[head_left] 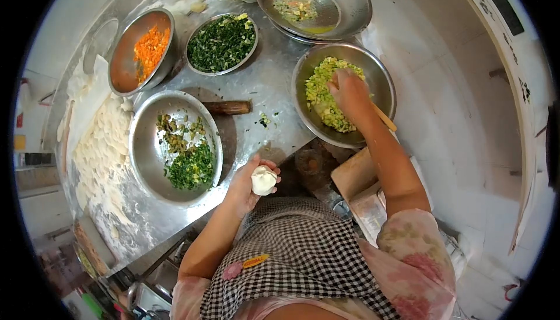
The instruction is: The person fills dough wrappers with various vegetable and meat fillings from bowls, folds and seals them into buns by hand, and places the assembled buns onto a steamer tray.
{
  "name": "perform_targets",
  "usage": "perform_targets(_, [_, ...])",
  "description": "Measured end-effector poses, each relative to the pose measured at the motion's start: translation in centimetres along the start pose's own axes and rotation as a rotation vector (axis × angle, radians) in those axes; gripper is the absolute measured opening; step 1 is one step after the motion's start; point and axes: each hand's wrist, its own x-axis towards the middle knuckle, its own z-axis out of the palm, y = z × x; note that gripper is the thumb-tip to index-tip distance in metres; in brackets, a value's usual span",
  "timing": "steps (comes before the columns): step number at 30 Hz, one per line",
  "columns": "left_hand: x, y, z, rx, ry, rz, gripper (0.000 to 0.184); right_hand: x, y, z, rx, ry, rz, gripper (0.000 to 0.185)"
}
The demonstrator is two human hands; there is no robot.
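In my left hand (248,185), near the table's front edge, a round white dough bun (264,180) with folds on its surface rests in the curled fingers. My right hand (350,94) is closed and reaches into a steel bowl (382,81) of chopped light-green vegetable (326,110). A wooden handle (385,119) extends from under that hand past the bowl's rim. Its other end is hidden by the hand and the filling, and the grip is only partly visible.
On the floured metal table (271,95) stand a bowl of chopped greens (192,165), a bowl of orange shreds (151,49), dark greens (221,43) and a steel pan (350,5). A rolling pin (230,107) lies beside them. Several dough pieces (105,145) cover the left side.
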Motion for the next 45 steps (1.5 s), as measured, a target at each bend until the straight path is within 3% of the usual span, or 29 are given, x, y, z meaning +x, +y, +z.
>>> perform_targets(5, [-1.0,0.7,0.8,-0.014,0.095,0.019,0.039,1.2,0.3,0.8,-0.010,-0.027,0.038,0.016])
perform_targets(8, [-1.0,1.4,1.1,-0.035,0.076,0.059,0.038,1.2,1.0,-1.1,0.271,0.145,0.010,0.019])
perform_targets(11, [-0.7,2.0,1.7,-0.062,0.077,0.066,0.035,1.0,0.6,-3.7,0.229,-0.014,0.216,0.025])
perform_targets(14, [-0.6,2.8,2.5,-0.033,0.040,0.092,0.035,0.2,2.1,-3.1,0.139,-0.039,0.207,0.024])
perform_targets(15, [-0.7,3.0,2.8,-0.052,0.050,0.092,0.035,-0.1,2.3,-3.4,0.179,-0.007,0.160,0.019])
perform_targets(18, [-0.9,3.4,2.9,-0.065,0.031,0.159,0.036,-0.6,-0.1,-5.4,0.498,-0.027,0.292,0.010])
perform_targets(21, [-1.0,4.0,3.1,-0.154,0.023,0.208,0.036,-3.6,-7.6,-6.3,0.853,-0.118,0.084,0.006])
perform_targets(25, [-1.7,3.8,3.0,-0.263,0.065,0.316,0.033,-7.8,-15.2,-4.9,1.008,-0.432,-0.187,0.002])
perform_targets(28, [-2.9,2.8,1.7,-0.296,0.122,0.384,0.030,-8.3,-18.3,-3.8,0.778,-0.365,-0.470,0.005])
perform_targets(33, [-6.6,1.0,-2.1,-0.374,0.312,0.422,0.027,-9.9,-22.5,-0.8,0.489,-0.332,-0.627,0.027])
perform_targets(35, [-8.9,0.1,-3.9,-0.417,0.278,0.459,0.025,-11.0,-24.8,-0.1,0.290,-0.518,-0.682,0.037])
perform_targets(39, [-14.0,-3.4,-9.2,-0.512,0.276,0.523,0.023,-14.9,-30.9,1.3,0.179,-0.432,-1.085,0.031])
perform_targets(42, [-19.7,-5.9,-13.3,-0.585,0.322,0.559,0.024,-18.7,-37.3,1.7,0.090,-0.463,-1.242,0.028])
perform_targets(45, [-25.5,-10.3,-18.9,-0.693,0.396,0.614,0.025,-24.8,-43.1,5.0,0.192,-0.553,-1.400,0.023])
